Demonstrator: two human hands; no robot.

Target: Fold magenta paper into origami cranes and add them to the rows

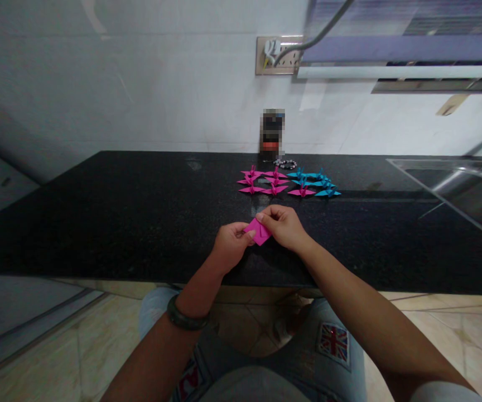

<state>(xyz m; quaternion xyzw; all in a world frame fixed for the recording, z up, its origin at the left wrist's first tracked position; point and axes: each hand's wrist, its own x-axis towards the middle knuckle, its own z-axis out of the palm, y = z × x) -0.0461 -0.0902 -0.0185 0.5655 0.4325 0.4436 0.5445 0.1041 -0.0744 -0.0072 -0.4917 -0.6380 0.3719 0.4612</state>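
A small folded piece of pink paper [258,231] is held between both hands just above the black stone counter [119,223]. My left hand [231,244] pinches its left corner with thumb and fingers closed. My right hand [283,226] grips its upper right side, fingers curled over the fold. Further back on the counter lie several finished pink paper cranes [263,182] and several blue paper cranes [316,183] in a cluster.
A dark blurred container [273,133] stands against the white wall behind the cranes, with a beaded bracelet [285,163] beside it. A steel sink [454,184] is set in the counter at right. A wall socket [278,54] with a cable hangs above.
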